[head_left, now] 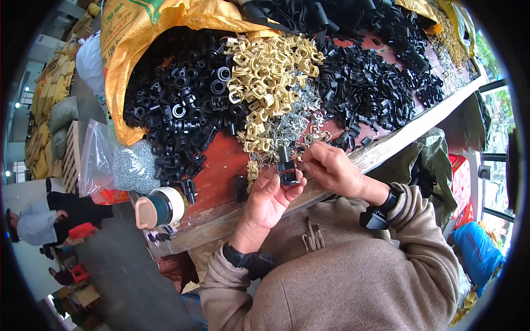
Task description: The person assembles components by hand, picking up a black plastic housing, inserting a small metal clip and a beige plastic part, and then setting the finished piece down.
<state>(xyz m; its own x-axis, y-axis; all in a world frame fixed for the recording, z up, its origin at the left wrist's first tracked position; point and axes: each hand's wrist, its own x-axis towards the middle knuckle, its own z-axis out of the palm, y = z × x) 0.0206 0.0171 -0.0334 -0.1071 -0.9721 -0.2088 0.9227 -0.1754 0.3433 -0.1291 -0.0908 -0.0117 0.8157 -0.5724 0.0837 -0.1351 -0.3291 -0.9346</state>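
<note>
My left hand [271, 199] holds a black plastic part [288, 173] between thumb and fingers, palm turned up. The part has a boxy frame with a narrower stem pointing away from me. Just to its right is my right hand [335, 172], thumb and forefinger pinched beside the part. Whatever sits in that pinch is too small to make out. Beyond my hands lie a heap of cream plastic clips [273, 69] and a scatter of small silver metal pieces [291, 118]. A pile of black ring-ended parts [185, 105] spreads to the left of them.
Small black pieces [364, 85] are heaped at the right on the red tabletop [223, 165]. A lidded cup [165, 205] stands at the left corner beside a clear bag of screws [135, 165]. An orange woven sack [118, 71] edges the pile. A person [41, 220] is off to the left.
</note>
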